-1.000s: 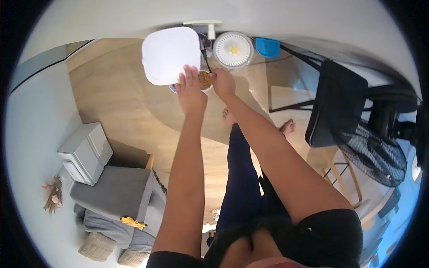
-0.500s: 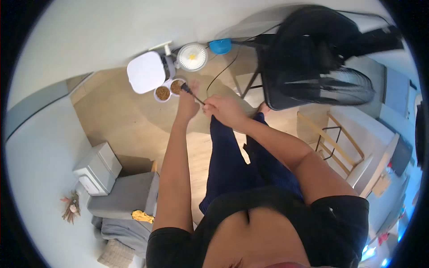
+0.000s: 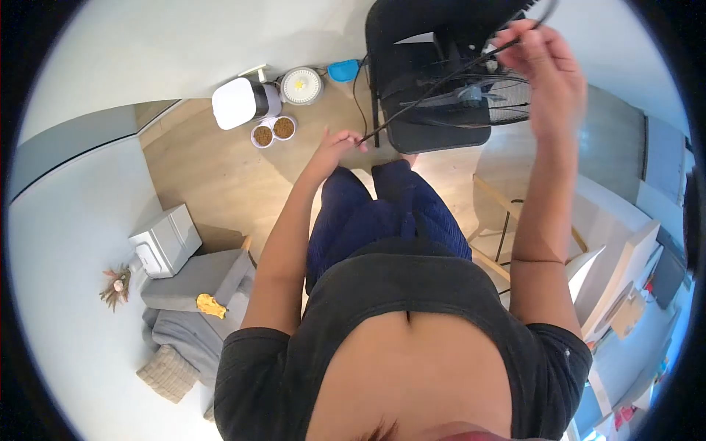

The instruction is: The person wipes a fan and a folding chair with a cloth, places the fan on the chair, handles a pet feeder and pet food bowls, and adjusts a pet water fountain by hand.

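A black power cord [image 3: 434, 90] stretches on a slant between my two hands. Its lower end is pinched in the fingers of my left hand [image 3: 337, 153], low and in front of my legs; I cannot make out a plug there. My right hand [image 3: 546, 73] is raised at the upper right and closed around the cord, with a dark loop of it above the fingers. Behind the cord, a black fan [image 3: 471, 95] with a wire grille is by a black chair [image 3: 441, 140]. My right hand partly overlaps the view past the grille.
Near the wall are a pet feeder with a white lid [image 3: 234, 103], a double food bowl [image 3: 273, 132], a round white device [image 3: 301, 86] and a blue tray [image 3: 343, 71]. A grey sofa [image 3: 195, 279] stands at left, a wooden-framed chair [image 3: 489, 195] at right.
My right hand has swung up and right, drawing the cord out long. The left hand has shifted right, away from the bowls. The plug seen earlier at the left hand no longer shows.
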The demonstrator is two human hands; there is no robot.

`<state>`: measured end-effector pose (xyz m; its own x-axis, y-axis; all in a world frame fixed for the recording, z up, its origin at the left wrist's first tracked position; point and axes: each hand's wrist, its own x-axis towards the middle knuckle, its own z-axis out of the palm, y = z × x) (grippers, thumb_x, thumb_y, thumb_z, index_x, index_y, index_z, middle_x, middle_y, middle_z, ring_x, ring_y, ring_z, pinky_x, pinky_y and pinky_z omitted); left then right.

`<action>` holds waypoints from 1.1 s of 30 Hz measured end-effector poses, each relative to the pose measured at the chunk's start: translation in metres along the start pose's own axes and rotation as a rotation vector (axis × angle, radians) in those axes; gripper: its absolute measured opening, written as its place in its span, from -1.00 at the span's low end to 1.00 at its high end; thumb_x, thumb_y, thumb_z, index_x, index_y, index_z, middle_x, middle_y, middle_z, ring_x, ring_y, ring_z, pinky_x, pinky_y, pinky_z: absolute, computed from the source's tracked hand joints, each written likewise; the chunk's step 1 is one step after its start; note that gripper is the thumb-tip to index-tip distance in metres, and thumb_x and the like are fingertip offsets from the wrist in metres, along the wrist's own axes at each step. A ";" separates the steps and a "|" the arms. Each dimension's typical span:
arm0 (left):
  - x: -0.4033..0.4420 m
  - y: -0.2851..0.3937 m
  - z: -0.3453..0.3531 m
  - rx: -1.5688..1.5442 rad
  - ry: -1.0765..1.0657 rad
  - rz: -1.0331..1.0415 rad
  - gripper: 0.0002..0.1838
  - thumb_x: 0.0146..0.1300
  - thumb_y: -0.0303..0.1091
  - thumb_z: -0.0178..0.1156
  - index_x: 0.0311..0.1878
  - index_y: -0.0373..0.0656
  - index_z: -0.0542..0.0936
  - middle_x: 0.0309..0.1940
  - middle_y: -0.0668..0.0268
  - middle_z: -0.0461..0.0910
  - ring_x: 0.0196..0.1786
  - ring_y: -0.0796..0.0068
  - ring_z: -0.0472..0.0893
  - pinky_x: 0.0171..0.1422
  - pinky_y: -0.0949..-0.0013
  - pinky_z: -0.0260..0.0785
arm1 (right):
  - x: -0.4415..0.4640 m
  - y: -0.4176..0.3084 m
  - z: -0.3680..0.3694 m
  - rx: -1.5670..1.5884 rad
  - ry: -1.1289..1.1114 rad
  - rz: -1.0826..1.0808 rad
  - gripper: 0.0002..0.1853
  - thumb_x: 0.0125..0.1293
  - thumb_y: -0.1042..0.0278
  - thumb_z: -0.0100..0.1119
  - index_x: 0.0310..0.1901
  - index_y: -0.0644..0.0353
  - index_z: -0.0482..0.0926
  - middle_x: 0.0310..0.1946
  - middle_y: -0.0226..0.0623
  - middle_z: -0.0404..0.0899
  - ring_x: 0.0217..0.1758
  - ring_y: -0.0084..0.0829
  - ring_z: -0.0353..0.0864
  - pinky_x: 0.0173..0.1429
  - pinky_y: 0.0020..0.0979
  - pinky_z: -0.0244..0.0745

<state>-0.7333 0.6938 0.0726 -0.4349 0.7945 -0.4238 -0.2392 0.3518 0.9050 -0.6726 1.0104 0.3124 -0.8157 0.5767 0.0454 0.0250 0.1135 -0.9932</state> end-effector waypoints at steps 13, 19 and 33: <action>0.152 0.196 0.082 0.166 0.519 0.458 -0.79 0.34 -0.40 0.04 -0.06 -0.29 0.53 -0.16 0.26 0.63 -0.13 0.49 0.58 0.00 0.45 0.40 | 0.079 0.133 -0.291 0.469 0.480 0.222 -0.80 0.39 0.35 0.01 -0.11 0.29 0.51 -0.26 -0.28 0.60 -0.22 -0.48 0.60 -0.11 -0.40 0.58; 0.202 0.206 0.118 0.548 0.374 0.258 -0.75 0.30 -0.30 0.11 -0.07 -0.25 0.58 -0.22 0.29 0.68 -0.18 0.48 0.60 -0.01 0.42 0.39 | 0.050 0.233 -0.284 0.059 0.472 0.811 -0.78 0.33 0.22 0.11 -0.19 0.21 0.57 -0.22 -0.30 0.63 -0.20 -0.49 0.60 -0.05 -0.37 0.48; 0.235 0.166 0.091 0.717 0.270 0.041 -0.62 0.31 -0.22 0.06 0.16 -0.08 0.52 0.00 0.14 0.61 0.04 0.30 0.57 0.18 0.34 0.32 | 0.072 0.177 -0.176 -0.563 -0.449 0.146 -0.46 0.34 -0.12 0.00 0.16 0.13 0.50 0.11 -0.20 0.51 0.24 -0.35 0.39 0.33 -0.40 0.15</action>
<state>-0.7962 0.9841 0.1262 -0.6504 0.6979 -0.2999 0.3637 0.6327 0.6837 -0.6252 1.2143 0.1589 -0.9367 0.2439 -0.2511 0.3455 0.5290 -0.7751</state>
